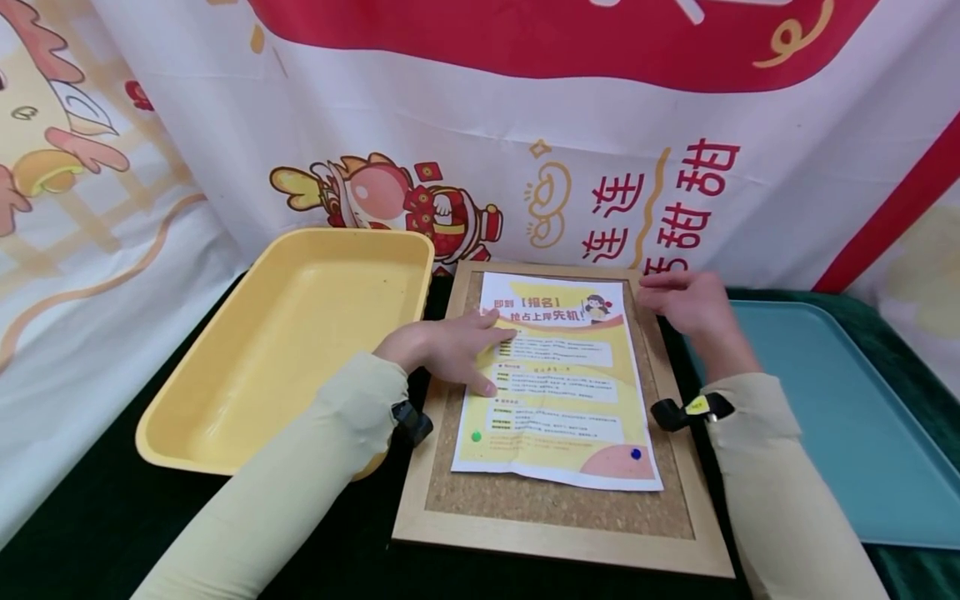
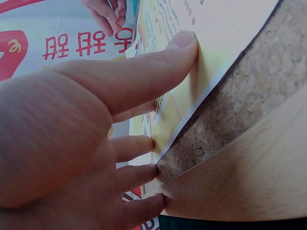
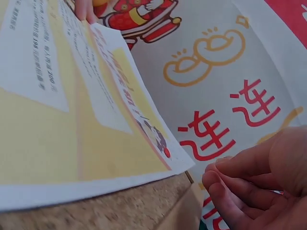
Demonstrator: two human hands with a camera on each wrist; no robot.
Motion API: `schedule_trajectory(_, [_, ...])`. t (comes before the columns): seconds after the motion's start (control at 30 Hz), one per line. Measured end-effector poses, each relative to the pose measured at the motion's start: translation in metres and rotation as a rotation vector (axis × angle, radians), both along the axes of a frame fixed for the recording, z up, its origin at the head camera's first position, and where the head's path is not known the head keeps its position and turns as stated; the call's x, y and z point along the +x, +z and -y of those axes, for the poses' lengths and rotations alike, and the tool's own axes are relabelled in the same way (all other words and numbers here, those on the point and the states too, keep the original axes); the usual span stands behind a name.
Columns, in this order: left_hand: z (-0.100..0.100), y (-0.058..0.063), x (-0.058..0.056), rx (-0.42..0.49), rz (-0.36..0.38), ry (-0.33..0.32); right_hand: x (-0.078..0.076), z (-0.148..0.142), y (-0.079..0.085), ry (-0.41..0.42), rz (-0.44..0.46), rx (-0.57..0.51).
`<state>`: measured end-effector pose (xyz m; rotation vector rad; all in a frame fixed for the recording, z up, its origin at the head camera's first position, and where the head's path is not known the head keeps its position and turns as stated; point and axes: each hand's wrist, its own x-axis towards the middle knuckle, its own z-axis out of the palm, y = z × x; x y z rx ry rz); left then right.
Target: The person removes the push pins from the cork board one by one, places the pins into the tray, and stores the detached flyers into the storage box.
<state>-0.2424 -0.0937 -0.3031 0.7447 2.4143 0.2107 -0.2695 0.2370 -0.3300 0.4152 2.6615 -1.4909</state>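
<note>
A yellow printed sheet (image 1: 558,408) lies on a cork board (image 1: 555,506) with a pale wooden frame (image 1: 562,550). Two pins stand near its lower corners, a green pin (image 1: 476,436) at left and a blue pin (image 1: 636,454) at right. My left hand (image 1: 461,348) rests with spread fingers on the sheet's left edge. Beyond the sheet's upper right corner, my right hand (image 1: 690,312) hovers at the frame. Its thumb and fingertips (image 3: 216,179) come together in the right wrist view; I cannot tell whether something small is between them.
A yellow plastic tray (image 1: 277,333) stands left of the board. To the right lies a teal tray (image 1: 832,417), partly behind the right forearm. Dark green cloth (image 1: 330,542) covers the table, and a printed white curtain (image 1: 420,100) hangs right behind the board.
</note>
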Motion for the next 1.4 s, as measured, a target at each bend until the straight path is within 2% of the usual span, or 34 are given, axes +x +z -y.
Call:
schedule_trajectory(0.27, [0.001, 0.001, 0.0, -0.01, -0.005, -0.002, 0.0, 0.017, 0.001, 0.037, -0.003, 0.004])
schedule_trajectory(0.63, [0.0, 0.003, 0.0, -0.01, -0.005, -0.01, 0.0, 0.025, -0.003, 0.145, 0.031, 0.078])
schedule_trajectory(0.83, [0.001, 0.003, 0.0, -0.006, -0.001, -0.002, 0.001, 0.025, -0.003, 0.169, 0.041, 0.091])
schedule_trajectory(1.07, [0.0, 0.001, -0.002, -0.006, 0.007, 0.001, 0.0, 0.024, -0.004, 0.154, 0.07, 0.075])
schedule_trajectory(1.4, [0.0, 0.002, 0.001, -0.001, 0.009, 0.002, -0.002, 0.03, -0.008, 0.095, 0.087, 0.13])
